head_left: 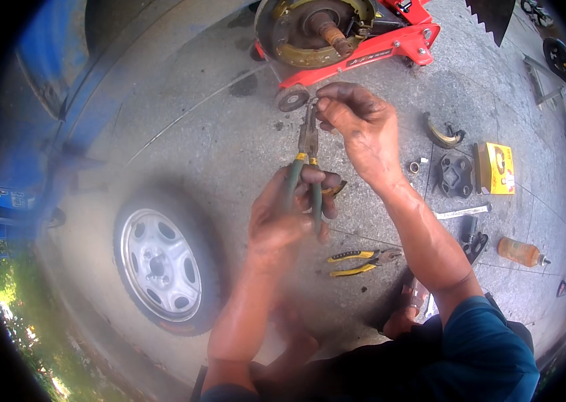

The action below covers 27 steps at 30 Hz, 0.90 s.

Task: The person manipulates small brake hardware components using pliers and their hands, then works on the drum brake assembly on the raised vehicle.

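Observation:
Wrapped round the green grips of a pair of needle-nose pliers [308, 139], my left hand [271, 218] keeps their jaws pointing up and away from me. My right hand [368, 134] is closed in a pinch right at the jaw tips. Whatever sits between its fingertips is too small to make out. Just beyond both hands is a brake assembly [285, 55] with a rusty axle stub [331, 35] sticking out of its middle. A red floor jack [370, 55] stands under and beside it.
A wheel [161, 264] lies at the left. On the concrete at the right are yellow-and-black pliers [356, 262], a curved brake shoe [445, 139], a dark hub part [455, 175], a yellow box [500, 169] and a bottle of amber liquid [520, 252]. Blue vehicle bodywork [52, 53] hangs at upper left.

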Available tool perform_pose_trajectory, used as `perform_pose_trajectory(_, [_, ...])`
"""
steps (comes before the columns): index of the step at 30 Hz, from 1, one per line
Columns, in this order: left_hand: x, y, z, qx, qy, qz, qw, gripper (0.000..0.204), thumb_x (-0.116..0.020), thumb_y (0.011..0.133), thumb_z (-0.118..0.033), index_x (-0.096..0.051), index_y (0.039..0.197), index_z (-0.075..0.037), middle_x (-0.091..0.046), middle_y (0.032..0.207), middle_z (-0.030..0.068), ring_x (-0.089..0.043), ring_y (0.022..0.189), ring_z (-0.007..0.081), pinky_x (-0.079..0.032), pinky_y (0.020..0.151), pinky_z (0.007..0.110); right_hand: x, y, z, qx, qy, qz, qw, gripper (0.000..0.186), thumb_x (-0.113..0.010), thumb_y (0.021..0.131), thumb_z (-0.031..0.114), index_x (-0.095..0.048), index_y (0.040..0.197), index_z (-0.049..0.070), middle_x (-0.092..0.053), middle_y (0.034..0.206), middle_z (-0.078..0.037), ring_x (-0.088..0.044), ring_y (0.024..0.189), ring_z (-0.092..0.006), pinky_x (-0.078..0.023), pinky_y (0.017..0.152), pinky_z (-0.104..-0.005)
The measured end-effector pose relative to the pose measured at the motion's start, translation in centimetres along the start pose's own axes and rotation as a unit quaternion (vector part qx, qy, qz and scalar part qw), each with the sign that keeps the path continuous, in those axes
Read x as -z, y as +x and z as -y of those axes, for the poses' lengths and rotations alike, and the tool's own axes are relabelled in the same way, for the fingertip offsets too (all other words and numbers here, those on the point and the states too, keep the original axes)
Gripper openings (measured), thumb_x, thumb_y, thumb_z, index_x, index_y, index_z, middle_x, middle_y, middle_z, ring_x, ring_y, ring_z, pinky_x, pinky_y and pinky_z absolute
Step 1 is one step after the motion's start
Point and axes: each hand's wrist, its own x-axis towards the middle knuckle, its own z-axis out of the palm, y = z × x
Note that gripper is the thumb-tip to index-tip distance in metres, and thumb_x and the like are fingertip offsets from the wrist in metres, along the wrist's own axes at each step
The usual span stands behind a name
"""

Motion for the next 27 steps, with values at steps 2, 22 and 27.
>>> perform_pose_trajectory(2, [0.0, 0.0, 0.0, 0.004, 0.022, -0.010, 1.000, 0.064, -0.070, 0.064, -0.020, -0.050, 0.120, 0.000, -0.054, 0.116, 0.0230, -0.059, 0.089, 0.0287, -0.054, 0.058, 0.035, -0.1, 0.0, -0.1, 0.007, -0.002, -0.002, 1.000, 0.019, -0.062, 0.085, 0.010, -0.065, 0.098, -0.003, -0.065, 0.082, -0.004, -0.055, 0.075, -0.0085, -0.046, 0.069, -0.0236])
perform_pose_trajectory(22, [-1.5, -0.2, -0.7, 0.023, 0.034, -0.038, 0.998, 0.072, -0.070, 0.061, -0.027, -0.046, 0.124, 0.000, -0.054, 0.119, 0.0227, -0.058, 0.100, 0.0353, -0.054, 0.073, 0.043, -0.3, -0.1, -0.1, 0.008, 0.015, -0.004, 1.000, 0.016, -0.061, 0.086, 0.008, -0.063, 0.098, -0.002, -0.064, 0.084, -0.003, -0.055, 0.076, -0.0093, -0.045, 0.070, -0.0243])
perform_pose_trajectory(27, [-1.5, -0.4, -0.8, 0.013, 0.033, -0.047, 0.998, 0.074, -0.071, 0.061, -0.028, -0.046, 0.124, 0.002, -0.054, 0.118, 0.0232, -0.058, 0.099, 0.0355, -0.054, 0.072, 0.044, -0.5, -0.1, -0.3, 0.018, 0.017, 0.009, 1.000, 0.014, -0.061, 0.087, 0.007, -0.063, 0.097, -0.001, -0.064, 0.084, -0.004, -0.055, 0.076, -0.0094, -0.045, 0.070, -0.0241])
